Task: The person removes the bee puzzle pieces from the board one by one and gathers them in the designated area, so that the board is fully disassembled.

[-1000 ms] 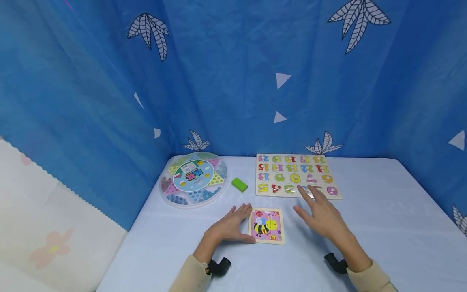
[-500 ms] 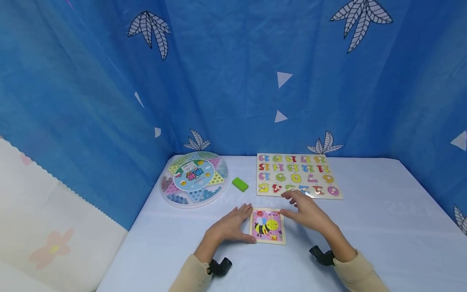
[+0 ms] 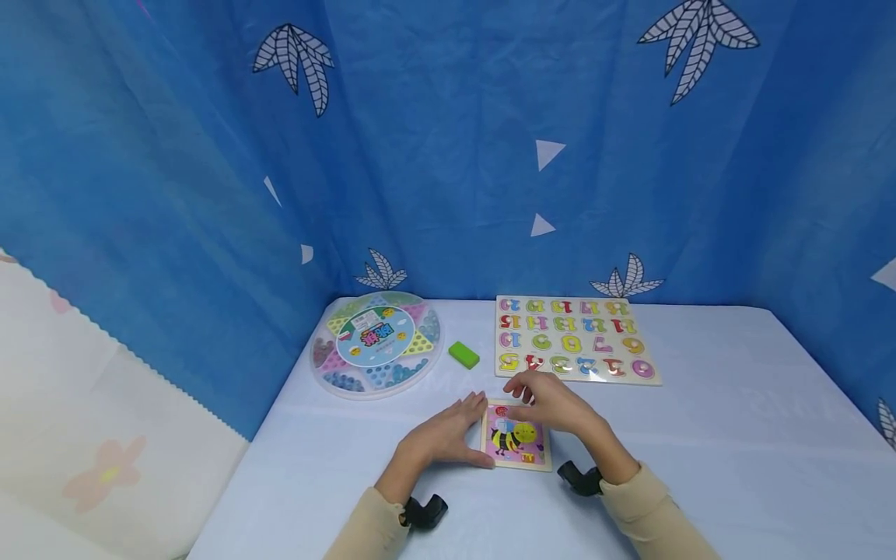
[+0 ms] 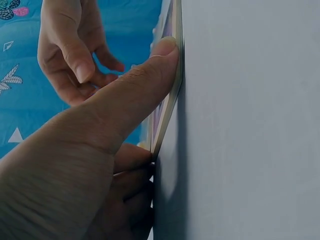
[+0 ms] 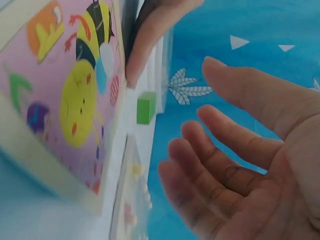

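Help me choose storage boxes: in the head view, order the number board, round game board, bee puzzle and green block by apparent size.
1. Number board and round game board: too alike to rank.
2. Bee puzzle, partly hidden by the right hand, but clearly smaller.
3. Green block, smallest.

The puzzle (image 3: pixel 514 441) looks like smooth wood, the disc (image 3: pixel 376 342) clear plastic, the number board (image 3: pixel 574 340) glossy, the curtain (image 3: pixel 448 155) cloth.
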A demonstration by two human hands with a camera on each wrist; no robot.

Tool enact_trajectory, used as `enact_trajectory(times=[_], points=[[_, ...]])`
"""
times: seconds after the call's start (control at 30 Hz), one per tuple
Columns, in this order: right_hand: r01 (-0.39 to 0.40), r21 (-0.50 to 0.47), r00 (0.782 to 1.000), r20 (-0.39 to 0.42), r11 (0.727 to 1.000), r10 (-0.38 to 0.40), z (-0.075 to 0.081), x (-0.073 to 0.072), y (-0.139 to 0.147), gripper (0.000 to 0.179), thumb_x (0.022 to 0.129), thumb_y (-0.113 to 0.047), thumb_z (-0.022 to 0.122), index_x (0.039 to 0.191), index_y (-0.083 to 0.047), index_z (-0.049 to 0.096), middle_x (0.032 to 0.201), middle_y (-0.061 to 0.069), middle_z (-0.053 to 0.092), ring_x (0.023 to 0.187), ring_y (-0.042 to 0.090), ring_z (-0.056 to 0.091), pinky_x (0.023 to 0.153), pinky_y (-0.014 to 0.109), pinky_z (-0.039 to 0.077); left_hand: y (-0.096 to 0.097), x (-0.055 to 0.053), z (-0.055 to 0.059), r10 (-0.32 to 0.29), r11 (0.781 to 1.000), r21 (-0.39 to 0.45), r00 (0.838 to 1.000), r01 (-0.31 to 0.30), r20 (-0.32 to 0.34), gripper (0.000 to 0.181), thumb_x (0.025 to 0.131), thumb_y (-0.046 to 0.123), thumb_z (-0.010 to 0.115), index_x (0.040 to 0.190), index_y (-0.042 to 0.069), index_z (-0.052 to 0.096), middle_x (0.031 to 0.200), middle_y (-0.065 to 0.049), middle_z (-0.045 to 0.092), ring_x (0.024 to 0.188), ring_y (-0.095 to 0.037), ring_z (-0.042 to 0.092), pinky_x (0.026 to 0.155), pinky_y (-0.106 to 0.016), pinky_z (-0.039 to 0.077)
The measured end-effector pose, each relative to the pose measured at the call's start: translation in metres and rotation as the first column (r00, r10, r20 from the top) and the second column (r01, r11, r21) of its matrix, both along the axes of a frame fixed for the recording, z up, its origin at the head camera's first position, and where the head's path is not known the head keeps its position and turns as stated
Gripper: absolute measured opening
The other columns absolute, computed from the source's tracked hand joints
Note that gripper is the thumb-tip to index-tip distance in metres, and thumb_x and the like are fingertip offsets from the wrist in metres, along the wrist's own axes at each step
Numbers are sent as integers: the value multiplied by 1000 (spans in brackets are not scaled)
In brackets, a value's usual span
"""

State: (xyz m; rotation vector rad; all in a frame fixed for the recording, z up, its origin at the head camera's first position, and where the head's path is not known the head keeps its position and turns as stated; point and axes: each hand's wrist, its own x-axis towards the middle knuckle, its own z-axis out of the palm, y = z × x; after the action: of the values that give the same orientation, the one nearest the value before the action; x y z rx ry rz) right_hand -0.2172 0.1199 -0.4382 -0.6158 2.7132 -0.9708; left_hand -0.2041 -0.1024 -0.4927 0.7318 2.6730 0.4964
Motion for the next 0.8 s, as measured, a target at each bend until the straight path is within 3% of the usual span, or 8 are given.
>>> enact_trajectory(times=[0.3, 0.8], points=[[-21, 49, 998, 62, 999, 18, -12, -8, -16, 36, 77, -20, 82, 109, -9, 70, 94, 0, 68, 83, 13, 57, 72, 26, 55, -2, 0, -1, -18, 1000, 5, 1000, 18, -6, 106, 74, 68, 70, 155, 15, 27, 164, -1, 21, 152, -22, 20, 123, -43, 25], [-29, 96, 996, 87, 995, 21, -26, -13, -23, 33, 76, -21, 84, 103, -8, 73, 91, -2, 67, 78, 11, 54, 71, 24, 52, -2, -2, -4, -28, 1000, 11, 1000, 28, 11, 106, 76, 67, 68, 155, 13, 24, 164, -2, 18, 152, -21, 16, 125, -41, 19]])
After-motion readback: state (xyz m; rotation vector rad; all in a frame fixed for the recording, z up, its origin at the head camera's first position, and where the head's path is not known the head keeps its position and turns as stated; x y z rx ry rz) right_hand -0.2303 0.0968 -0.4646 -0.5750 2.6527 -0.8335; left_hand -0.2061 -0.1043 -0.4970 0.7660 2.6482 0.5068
